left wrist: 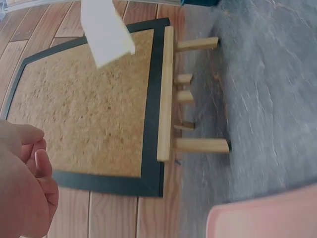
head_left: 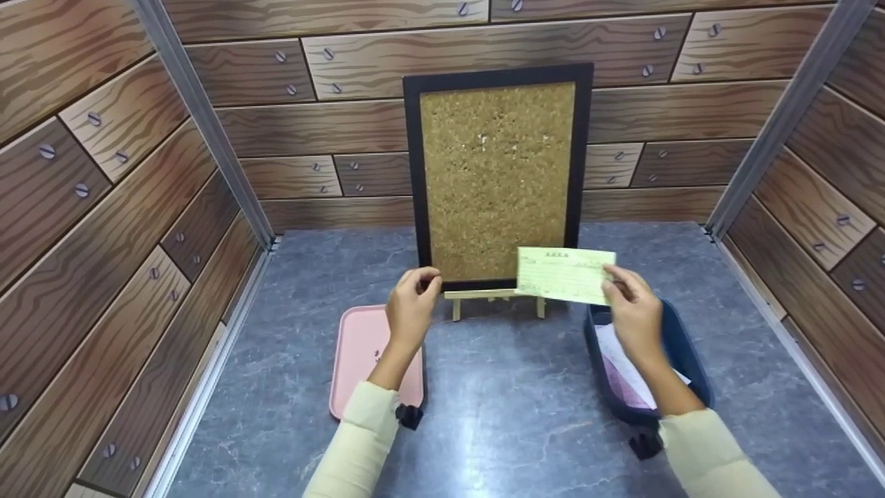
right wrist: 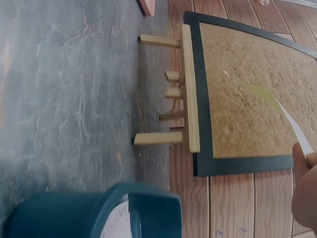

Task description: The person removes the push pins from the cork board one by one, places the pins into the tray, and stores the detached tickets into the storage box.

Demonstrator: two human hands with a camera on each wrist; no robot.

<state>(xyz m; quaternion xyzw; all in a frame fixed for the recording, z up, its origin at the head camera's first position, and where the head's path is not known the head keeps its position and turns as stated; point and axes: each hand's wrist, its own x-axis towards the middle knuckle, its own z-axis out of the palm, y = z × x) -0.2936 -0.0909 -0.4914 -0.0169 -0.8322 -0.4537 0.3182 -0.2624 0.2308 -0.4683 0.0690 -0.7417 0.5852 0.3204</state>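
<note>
My right hand [head_left: 635, 315] pinches a pale green printed paper slip [head_left: 563, 275] by its right edge. The slip is held up before the lower right corner of a black-framed cork board [head_left: 498, 180]. That board leans upright on a small wooden easel [head_left: 484, 294]. In the right wrist view the slip [right wrist: 297, 126] shows nearly edge-on. My left hand [head_left: 413, 304] hovers near the board's lower left corner, above a pink tray [head_left: 356, 360]. Its fingers [left wrist: 43, 163] are curled with the tips together; I cannot see whether anything small is between them.
A dark blue bin [head_left: 684, 353] below my right hand contains white and purple papers [head_left: 622, 373]. Small dark items [head_left: 377, 356] lie on the pink tray. Wood-patterned walls [head_left: 332, 131] enclose the grey marbled tabletop [head_left: 484, 415] at the back and sides.
</note>
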